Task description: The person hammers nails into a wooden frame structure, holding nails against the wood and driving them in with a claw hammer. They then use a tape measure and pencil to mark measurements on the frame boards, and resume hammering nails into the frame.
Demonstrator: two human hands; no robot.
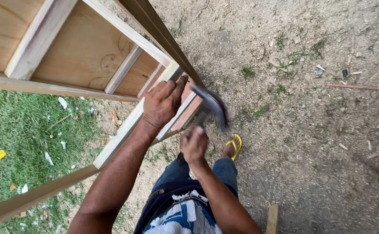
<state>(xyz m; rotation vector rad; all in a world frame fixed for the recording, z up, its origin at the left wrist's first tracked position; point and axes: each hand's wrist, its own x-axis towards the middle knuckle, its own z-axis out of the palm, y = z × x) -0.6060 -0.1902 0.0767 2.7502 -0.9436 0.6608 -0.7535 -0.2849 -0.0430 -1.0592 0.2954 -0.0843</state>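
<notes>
The hammer [210, 106], blurred, is gripped in the closed right hand [194, 145] beside the wooden frame [124, 125], which the left hand [163, 103] clasps at its corner, above sandy ground [310, 130] with wood chips and grass [16, 125].

Bare wood, dull metal
Wooden frame [124, 125] of raw, matt timber and plywood; hammer [211, 108] head dark, dull metal.
</notes>
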